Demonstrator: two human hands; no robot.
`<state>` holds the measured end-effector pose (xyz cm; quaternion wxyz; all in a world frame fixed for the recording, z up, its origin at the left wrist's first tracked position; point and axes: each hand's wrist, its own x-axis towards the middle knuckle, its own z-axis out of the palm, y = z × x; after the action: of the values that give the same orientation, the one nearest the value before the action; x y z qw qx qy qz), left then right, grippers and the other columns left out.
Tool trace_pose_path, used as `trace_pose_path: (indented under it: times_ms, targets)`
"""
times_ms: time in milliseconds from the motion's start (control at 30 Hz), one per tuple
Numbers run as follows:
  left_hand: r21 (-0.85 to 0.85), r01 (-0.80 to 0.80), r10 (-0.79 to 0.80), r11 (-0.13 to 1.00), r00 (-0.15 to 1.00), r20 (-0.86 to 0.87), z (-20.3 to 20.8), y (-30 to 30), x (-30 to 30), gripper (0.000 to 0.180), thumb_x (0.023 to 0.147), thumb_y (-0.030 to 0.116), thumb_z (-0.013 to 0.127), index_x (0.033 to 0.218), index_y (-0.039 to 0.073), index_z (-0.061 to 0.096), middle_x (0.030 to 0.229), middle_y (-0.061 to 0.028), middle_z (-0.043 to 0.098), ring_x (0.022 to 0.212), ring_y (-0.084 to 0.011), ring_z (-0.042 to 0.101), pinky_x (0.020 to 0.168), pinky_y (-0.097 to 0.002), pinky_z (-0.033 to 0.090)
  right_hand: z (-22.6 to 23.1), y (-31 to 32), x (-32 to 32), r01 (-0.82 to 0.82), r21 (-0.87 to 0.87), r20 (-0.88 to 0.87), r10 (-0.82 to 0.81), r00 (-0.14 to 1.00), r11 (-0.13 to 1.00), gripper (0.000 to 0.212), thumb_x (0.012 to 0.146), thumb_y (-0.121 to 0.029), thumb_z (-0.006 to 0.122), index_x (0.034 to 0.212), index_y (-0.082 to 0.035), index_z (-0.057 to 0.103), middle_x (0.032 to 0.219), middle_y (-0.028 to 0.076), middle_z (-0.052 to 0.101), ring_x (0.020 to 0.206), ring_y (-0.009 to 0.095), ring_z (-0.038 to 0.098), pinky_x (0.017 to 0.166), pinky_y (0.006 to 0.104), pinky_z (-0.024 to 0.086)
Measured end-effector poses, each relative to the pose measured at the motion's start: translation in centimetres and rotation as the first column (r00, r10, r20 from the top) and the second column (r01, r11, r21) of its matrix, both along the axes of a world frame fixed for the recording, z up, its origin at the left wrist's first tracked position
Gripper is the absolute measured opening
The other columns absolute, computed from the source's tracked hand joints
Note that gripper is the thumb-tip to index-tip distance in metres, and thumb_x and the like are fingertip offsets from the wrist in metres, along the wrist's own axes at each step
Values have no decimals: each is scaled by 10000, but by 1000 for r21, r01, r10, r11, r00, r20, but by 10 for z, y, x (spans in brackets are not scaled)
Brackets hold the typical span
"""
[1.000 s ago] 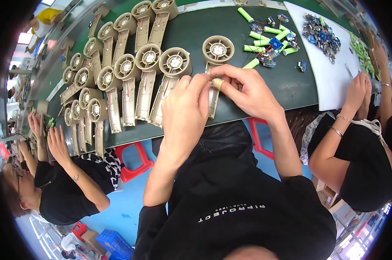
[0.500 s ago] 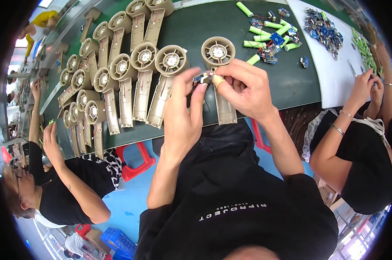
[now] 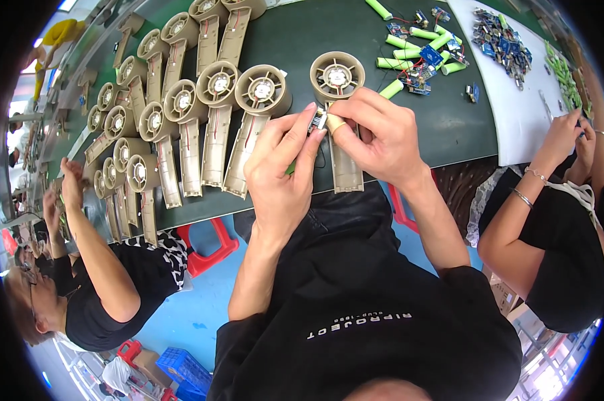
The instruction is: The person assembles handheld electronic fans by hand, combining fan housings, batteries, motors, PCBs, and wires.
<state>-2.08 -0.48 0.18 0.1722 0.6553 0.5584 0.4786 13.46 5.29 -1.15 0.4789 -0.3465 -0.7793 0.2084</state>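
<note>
My left hand (image 3: 279, 175) is closed, pinching a small circuit board (image 3: 317, 120) between thumb and fingertips. A bit of a green battery cell (image 3: 290, 168) shows under that hand. My right hand (image 3: 382, 137) is closed too, a tan finger cover on one finger. Its fingertips meet the board's right edge; what they pinch is hidden, too small to name. Just beyond my hands lies a beige handheld-fan half shell (image 3: 337, 75), its round fan head away from me. Its open handle (image 3: 346, 170) runs toward me, partly beneath my right hand.
Several more beige fan shells (image 3: 262, 90) lie in rows on the left of the dark green table (image 3: 442, 134). Green cells wired to blue boards (image 3: 422, 60) are heaped at the right. A white sheet (image 3: 509, 127) bears a board pile. Co-workers sit on both sides.
My left thumb and fingers have closed in on the circuit board, which now sits upright against my right fingertips. The left co-worker's arms have shifted.
</note>
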Motion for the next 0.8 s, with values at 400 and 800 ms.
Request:
trace_pose_path:
  times_ms: [400, 800]
  targets:
    - [25, -2, 2, 1000, 1000, -5, -1, 0, 0, 325, 840, -28, 691, 1162, 13, 686, 964, -119, 673, 807, -197, 652, 677, -294, 522, 1, 0, -2, 37, 81, -10, -37, 999, 996, 110, 739, -42, 723, 846, -35, 699, 732, 19, 605, 447, 80, 464, 417, 234, 358]
    - [34, 12, -10, 999, 999, -38, 0, 1, -3, 309, 839, -26, 692, 1147, 3, 690, 941, -112, 669, 781, -195, 649, 657, -292, 518, 0, 1, -1, 46, 174, 66, -58, 996, 984, 139, 723, -22, 730, 857, -38, 699, 753, 49, 649, 520, 151, 584, 472, 263, 459]
